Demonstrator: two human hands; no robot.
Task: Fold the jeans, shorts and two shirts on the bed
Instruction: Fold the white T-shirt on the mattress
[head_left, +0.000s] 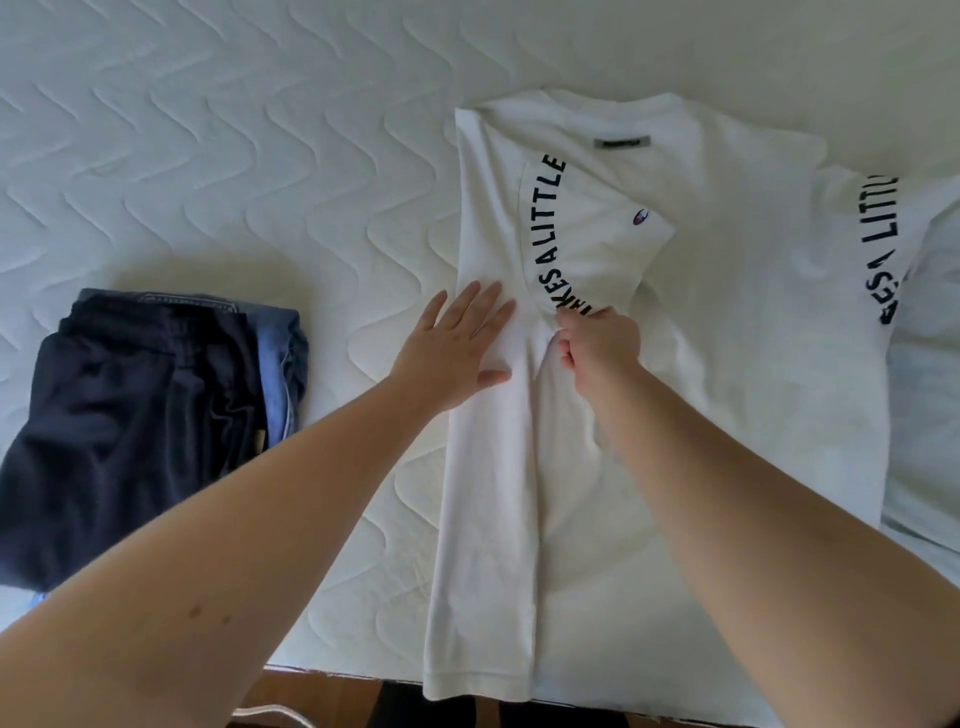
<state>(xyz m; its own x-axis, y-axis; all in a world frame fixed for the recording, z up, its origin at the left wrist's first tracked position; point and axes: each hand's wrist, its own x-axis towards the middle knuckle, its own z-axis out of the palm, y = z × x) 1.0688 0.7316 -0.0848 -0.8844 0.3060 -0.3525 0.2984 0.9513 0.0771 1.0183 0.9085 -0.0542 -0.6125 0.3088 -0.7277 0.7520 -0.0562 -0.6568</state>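
Note:
A white T-shirt (727, 364) with dark lettering on its sleeves lies spread on the bed, collar away from me. Its left side and sleeve are folded inward over the body. My left hand (457, 343) presses flat on that folded strip with straight fingers. Just to its right, my right hand (597, 345) pinches the hem of the folded-in sleeve near the lettering. At the left, folded dark navy shorts (130, 415) sit on top of folded blue jeans (283, 358). Light fabric (924, 415), perhaps a second shirt, shows beneath the T-shirt at the right edge.
The quilted white mattress (234, 156) stretches away to the left and far side. Its near edge runs along the bottom, with a wooden floor (322, 701) below. The shirt's lower hem hangs slightly over that edge.

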